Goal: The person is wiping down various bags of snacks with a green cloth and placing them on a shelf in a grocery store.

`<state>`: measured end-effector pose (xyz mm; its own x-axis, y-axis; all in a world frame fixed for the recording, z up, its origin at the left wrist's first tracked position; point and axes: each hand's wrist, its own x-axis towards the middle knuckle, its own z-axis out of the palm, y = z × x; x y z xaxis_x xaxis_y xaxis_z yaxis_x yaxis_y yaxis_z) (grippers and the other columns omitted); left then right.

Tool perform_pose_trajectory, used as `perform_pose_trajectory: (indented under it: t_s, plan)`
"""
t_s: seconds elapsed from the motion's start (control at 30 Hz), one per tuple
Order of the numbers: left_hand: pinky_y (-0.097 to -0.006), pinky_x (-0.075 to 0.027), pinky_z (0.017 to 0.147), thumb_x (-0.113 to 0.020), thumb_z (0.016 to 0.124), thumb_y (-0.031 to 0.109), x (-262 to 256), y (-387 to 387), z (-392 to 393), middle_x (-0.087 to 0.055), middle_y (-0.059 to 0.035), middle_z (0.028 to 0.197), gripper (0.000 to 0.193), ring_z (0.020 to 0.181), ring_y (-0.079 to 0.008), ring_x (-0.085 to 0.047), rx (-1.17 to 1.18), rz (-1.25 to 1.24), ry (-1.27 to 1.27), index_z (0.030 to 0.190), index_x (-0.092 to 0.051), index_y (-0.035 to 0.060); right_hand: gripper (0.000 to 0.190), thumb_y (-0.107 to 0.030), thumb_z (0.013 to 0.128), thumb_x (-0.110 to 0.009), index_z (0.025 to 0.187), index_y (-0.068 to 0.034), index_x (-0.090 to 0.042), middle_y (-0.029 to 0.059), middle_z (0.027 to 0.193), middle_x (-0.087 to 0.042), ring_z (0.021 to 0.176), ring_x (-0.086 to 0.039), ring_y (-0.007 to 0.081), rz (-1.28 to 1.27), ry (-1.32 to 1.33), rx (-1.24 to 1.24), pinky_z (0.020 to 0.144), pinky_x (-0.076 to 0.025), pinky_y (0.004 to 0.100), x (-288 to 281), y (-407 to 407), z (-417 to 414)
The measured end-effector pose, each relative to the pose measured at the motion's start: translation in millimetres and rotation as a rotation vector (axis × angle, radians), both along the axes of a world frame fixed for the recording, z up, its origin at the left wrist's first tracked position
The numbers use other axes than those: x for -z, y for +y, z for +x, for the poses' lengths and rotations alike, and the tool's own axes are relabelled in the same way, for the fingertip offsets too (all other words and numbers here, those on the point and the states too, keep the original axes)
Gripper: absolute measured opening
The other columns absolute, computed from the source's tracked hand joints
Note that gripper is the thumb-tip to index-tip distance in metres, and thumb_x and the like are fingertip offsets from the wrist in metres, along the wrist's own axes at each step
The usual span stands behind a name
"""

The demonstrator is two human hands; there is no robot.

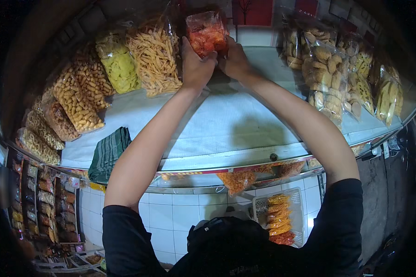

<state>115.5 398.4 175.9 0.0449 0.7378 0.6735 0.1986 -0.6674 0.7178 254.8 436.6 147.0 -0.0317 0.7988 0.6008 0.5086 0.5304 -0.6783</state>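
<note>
Both my hands reach to the back of a counter with a pale cover (208, 117). Between them is a clear plastic bag of red-orange snacks (206, 36). My left hand (198, 65) grips its left side and lower edge, and my right hand (235, 59) grips its right side. Close to the left hand stands a bag of pale snack sticks (156, 59), with a bag of yellow-green chips (119, 65) beside it. A folded dark green striped cloth (109, 152) hangs over the counter's front edge, by my left forearm.
Bags of peanuts (77, 100) and curled snacks (38, 145) line the left. Bags of round crackers (324, 69) and long chips (390, 93) stand at the right. Below the counter edge are a bag of orange snacks (236, 180) and a plastic basket (298, 214) on the tiled floor.
</note>
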Motion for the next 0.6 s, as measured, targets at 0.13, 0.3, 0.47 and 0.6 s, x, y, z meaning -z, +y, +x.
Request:
perform_pose_trajectory:
  t_s: [0.13,0.3,0.47,0.6]
  plan:
    - [-0.0384,-0.025,0.108,-0.063,0.075,0.016,-1,-7,5,-0.034,-0.0305,0.134,0.082,0.127,-0.0409,-0.032,0.059,0.062,0.040,0.136,-0.018,-0.0138,0.073,-0.019,0.071,-0.066,0.134,-0.005,-0.032,0.0263,0.120,-0.048,0.114,-0.042,0.0426,0.017,0.100,-0.116,0.096,-0.040,0.0460,-1,-4,4]
    - [-0.0333,-0.036,0.099,-0.058,0.081,0.006,2,-13,8,-0.047,-0.0169,0.127,0.069,0.116,-0.0252,-0.049,-0.161,0.100,0.176,0.139,-0.020,-0.0001,0.062,-0.019,0.071,-0.066,0.126,-0.002,-0.044,0.0216,0.118,-0.053,0.108,-0.050,0.0401,-0.020,0.021,0.055,0.093,-0.043,0.0409,-18,-33,3]
    - [-0.0353,-0.036,0.100,-0.061,0.079,0.012,-3,-16,1,-0.046,-0.0188,0.128,0.073,0.118,-0.0294,-0.047,-0.118,0.083,0.168,0.139,-0.021,0.0009,0.060,-0.022,0.072,-0.068,0.123,0.000,-0.046,0.0202,0.112,-0.059,0.105,-0.056,0.0312,-0.124,0.210,-0.189,0.090,-0.043,0.0361,-38,-64,-3]
    - [-0.0381,-0.036,0.100,-0.062,0.078,0.017,-19,-35,14,-0.043,-0.0219,0.130,0.075,0.121,-0.0352,-0.043,-0.238,0.036,0.257,0.138,-0.023,-0.0022,0.063,-0.022,0.074,-0.067,0.124,0.006,-0.042,0.0231,0.113,-0.058,0.103,-0.058,0.0305,-0.165,0.017,0.007,0.087,-0.045,0.0372,-47,-64,14]
